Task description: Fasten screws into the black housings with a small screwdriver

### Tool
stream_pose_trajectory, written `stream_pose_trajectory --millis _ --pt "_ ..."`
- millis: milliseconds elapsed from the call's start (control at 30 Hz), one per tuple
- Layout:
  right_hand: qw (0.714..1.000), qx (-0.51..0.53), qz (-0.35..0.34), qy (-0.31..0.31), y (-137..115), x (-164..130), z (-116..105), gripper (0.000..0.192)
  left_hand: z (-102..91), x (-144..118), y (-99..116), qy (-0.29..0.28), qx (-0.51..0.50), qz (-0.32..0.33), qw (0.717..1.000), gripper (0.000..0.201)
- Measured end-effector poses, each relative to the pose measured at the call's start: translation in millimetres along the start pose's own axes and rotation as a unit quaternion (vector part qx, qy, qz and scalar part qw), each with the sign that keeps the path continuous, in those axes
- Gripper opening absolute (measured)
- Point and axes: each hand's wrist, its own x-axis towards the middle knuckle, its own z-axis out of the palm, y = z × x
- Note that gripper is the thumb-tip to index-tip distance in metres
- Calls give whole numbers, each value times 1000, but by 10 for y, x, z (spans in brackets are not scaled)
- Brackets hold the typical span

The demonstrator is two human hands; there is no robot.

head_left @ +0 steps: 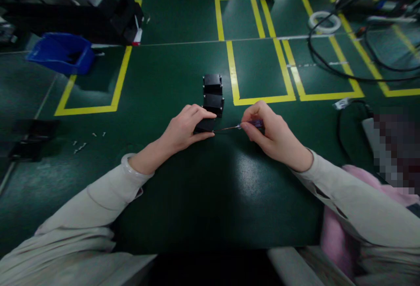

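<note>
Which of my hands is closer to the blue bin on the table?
Left. The left hand grips a small black block at table centre, well right of and below the blue bin. The right hand, holding a screwdriver, sits farther right still.

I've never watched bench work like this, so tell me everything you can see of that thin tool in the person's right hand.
The small screwdriver has a bluish-purple handle and a thin, bare metal shaft. It lies almost level, just above the green table, pointing left. The right hand pinches its handle between fingertips and thumb. Its tip meets the side of a small black block that the left hand holds down. The tip's shape is too small to tell.
</note>
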Motion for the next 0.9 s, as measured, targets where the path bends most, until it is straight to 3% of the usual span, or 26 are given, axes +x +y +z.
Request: stream_pose_trajectory --millis 900 --pt "1000 -2 -14 -12 -20 12 -3 8 -2 -4 4 3 4 0 1000 44"
